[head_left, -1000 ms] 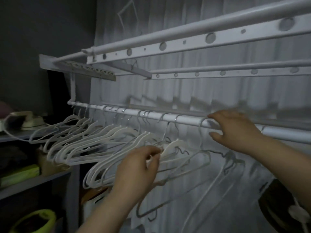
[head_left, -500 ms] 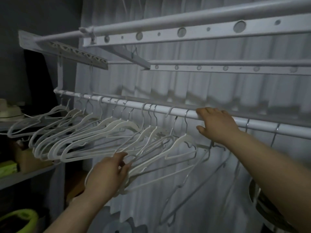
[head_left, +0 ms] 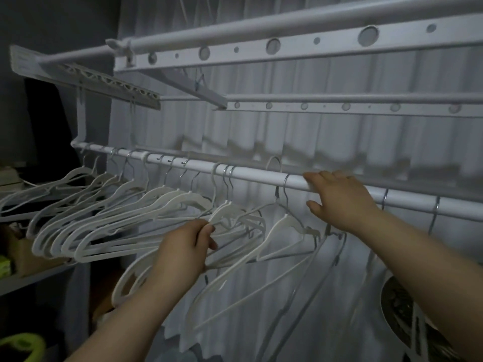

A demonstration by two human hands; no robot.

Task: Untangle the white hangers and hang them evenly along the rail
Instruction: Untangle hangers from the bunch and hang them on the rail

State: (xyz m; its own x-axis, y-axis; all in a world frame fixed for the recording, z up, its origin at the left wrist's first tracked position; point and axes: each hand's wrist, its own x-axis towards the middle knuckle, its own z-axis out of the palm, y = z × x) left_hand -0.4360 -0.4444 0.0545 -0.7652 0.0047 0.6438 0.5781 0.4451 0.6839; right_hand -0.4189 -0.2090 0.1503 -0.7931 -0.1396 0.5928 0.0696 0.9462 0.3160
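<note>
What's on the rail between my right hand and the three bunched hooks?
Head view: one hanger hook on the rail, close to the right hand; a second hook pokes above it.

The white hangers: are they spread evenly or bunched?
Bunched: most hangers crowd and overlap left of the right hand resting on the rail; the left hand grips some.
</note>
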